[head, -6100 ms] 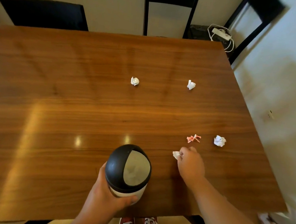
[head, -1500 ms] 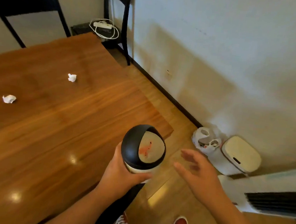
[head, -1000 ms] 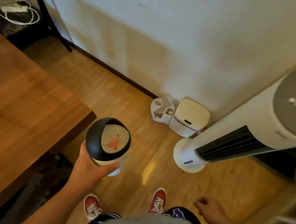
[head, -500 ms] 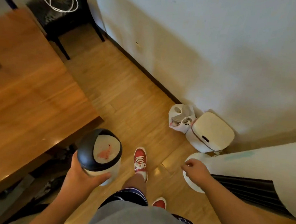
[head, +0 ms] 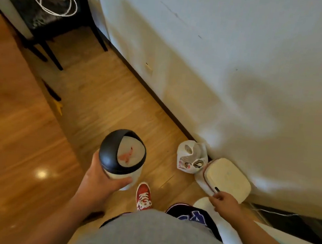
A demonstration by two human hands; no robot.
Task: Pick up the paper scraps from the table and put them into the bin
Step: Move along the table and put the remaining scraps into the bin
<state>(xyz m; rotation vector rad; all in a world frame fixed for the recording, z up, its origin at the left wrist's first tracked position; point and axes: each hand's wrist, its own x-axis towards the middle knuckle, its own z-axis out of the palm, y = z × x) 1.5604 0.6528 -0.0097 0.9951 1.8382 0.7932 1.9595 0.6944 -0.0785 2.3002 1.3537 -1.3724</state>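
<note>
My left hand (head: 100,183) grips a small desktop bin (head: 122,154) with a black domed top and a pale swing lid; a pink paper scrap (head: 125,156) lies on that lid. I hold it off the table, over the floor. My right hand (head: 225,203) reaches toward a cream floor bin (head: 227,177) standing against the wall; one finger points at the dark slot on its front edge. That hand holds nothing. The wooden table (head: 6,125) fills the left; no scraps on it are in view.
A white plastic bag (head: 191,157) sits beside the floor bin. A white fan base (head: 204,203) stands near my right hand. A black chair (head: 48,16) with a coiled power strip stands at the far wall. My red shoe (head: 144,196) is on the wooden floor.
I have turned from the table toward the wall, carrying the small bin. My right hand has moved forward to the floor bin's front edge. The table scraps have left the view.
</note>
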